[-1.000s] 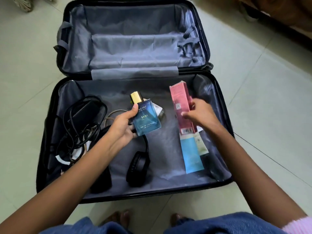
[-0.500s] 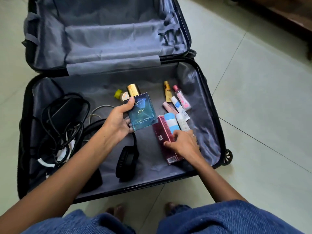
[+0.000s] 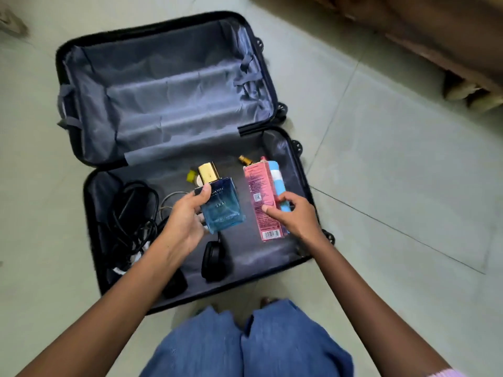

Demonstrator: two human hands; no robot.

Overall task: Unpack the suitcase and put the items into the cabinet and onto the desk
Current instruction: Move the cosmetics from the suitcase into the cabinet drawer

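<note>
A black suitcase [image 3: 89,202] lies open on the tiled floor, lined in grey. My left hand [image 3: 185,221] is shut on a blue square perfume bottle [image 3: 221,206] with a gold cap, held above the near half. My right hand [image 3: 296,216] grips a pink box [image 3: 258,197] together with a blue-and-white box [image 3: 277,180], lifted upright over the right side. In the near half lie tangled black cables [image 3: 130,216], black headphones [image 3: 212,259], a small yellow-capped item [image 3: 192,176] and a gold-topped bottle [image 3: 245,160] behind the boxes.
The far half of the suitcase [image 3: 168,88] holds only its grey lining and straps. Wooden furniture [image 3: 435,31] stands at the top right on the floor. My blue-trousered legs [image 3: 245,346] and toes are at the near edge.
My right hand has picked up the pink and blue-white boxes from the suitcase floor and raised them upright. The left hand keeps the perfume bottle. The view has shifted.
</note>
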